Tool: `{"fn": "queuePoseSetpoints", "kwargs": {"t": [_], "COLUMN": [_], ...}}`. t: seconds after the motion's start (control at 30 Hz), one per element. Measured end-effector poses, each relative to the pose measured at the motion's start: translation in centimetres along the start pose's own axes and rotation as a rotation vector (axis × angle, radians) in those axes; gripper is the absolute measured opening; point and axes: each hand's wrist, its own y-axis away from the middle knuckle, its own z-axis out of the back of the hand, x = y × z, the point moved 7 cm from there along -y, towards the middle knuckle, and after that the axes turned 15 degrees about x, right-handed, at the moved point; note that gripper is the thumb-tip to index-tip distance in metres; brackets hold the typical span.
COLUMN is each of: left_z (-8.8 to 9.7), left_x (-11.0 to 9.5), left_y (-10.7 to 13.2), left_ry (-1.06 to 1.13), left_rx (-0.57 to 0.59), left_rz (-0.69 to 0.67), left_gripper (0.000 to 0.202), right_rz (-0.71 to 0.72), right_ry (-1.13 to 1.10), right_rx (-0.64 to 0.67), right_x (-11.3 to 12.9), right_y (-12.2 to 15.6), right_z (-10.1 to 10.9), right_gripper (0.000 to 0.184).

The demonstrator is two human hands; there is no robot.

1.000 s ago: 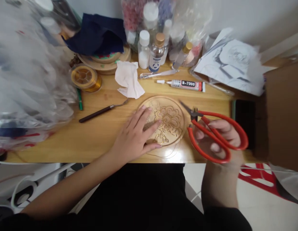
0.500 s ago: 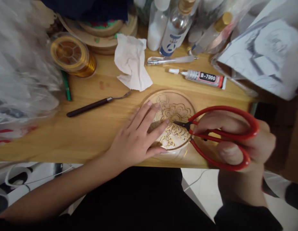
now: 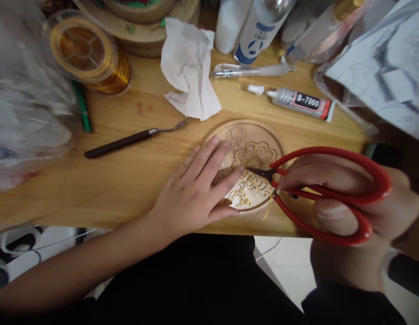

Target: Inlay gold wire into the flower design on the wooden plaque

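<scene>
A round wooden disc (image 3: 253, 135) carved with a flower outlined in gold wire lies near the table's front edge. My left hand (image 3: 196, 192) lies flat on the disc's left half, fingers stretched out and pressing it down. My right hand (image 3: 358, 203) grips red-handled scissors (image 3: 331, 194), whose short black blades point left onto the flower's middle, close to my left fingertips. A loose loop of gold wire (image 3: 268, 208) curls off the disc's lower right edge.
On the wooden table (image 3: 128, 180) lie a dark-handled metal tool (image 3: 128, 140), a crumpled tissue (image 3: 189, 67), a spool of gold wire (image 3: 90, 54), a green pen (image 3: 81, 106), a B-7000 glue tube (image 3: 297, 101), a clear pen (image 3: 250, 70), bottles (image 3: 260, 27) and papers (image 3: 382, 67).
My right hand brought the scissors from the right of the disc onto its middle. The view moved closer and lower over the table. My left hand stayed on the disc.
</scene>
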Motion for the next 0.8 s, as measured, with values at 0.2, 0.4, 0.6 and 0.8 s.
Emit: {"fn": "queuePoseSetpoints", "kwargs": {"t": [0.2,0.4,0.6,0.8], "left_z": [0.0,0.0,0.0,0.0], "left_x": [0.1,0.0,0.1,0.1], "left_y": [0.0,0.0,0.0,0.0], "left_ry": [0.013,0.015,0.021,0.023], "left_rx": [-0.006,-0.006,-0.002,0.013], "left_rz": [-0.006,-0.010,-0.008,0.006], "left_gripper": [0.059,0.061,0.060,0.059], "right_rz": [0.017,-0.004,-0.042,-0.147], "right_ry": [-0.012,-0.011,-0.010,0.046], "right_rx": [0.033,0.056,0.059,-0.027], "right_x": [0.0,0.0,-0.5,-1.3], "right_y": [-0.2,-0.3,-0.9,-1.7], "right_z": [0.1,0.2,0.1,-0.2], "right_gripper": [0.022,0.025,0.027,0.032]}}
